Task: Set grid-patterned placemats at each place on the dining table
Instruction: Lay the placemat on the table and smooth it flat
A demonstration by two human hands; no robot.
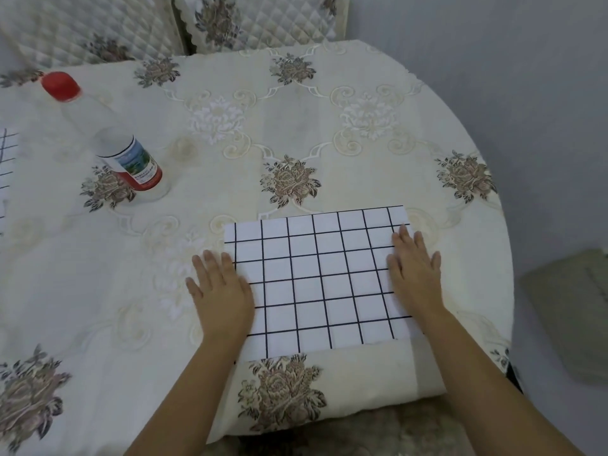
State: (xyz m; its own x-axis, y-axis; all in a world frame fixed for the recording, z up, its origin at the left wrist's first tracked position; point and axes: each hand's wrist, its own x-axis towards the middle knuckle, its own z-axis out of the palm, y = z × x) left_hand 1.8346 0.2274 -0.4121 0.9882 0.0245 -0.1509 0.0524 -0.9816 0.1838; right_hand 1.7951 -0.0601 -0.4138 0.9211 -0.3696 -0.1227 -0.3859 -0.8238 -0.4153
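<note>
Grid-patterned placemat (322,281): white with black lines, lying flat on the worktop (329,126), close to the near edge and right of centre. It sits slightly askew, its far right corner turned away from the person.

Left hand (220,291): palm down across the mat's left edge, thumb side on the mat, outer fingers on the tablecloth (98,291) beside it. Grip fully open, fingers straight and a little spread, nothing held.

Right hand (414,271): palm down on the mat's right edge, fingertips near the far right corner. Grip open in the same way, flat on the surface, no pinch or curl round anything.

The mat spans the gap between the two hands, its middle uncovered.

Tablecloth: cream with embroidered flowers, draped over the round worktop and hanging off the near edge.

Clear bottle (108,139) with red cap and a label, upright, well apart from the mat at far left.

Second grid mat (6,166): only a strip shows at the left border.

Two quilted chair backs (82,24) stand beyond the far edge.
</note>
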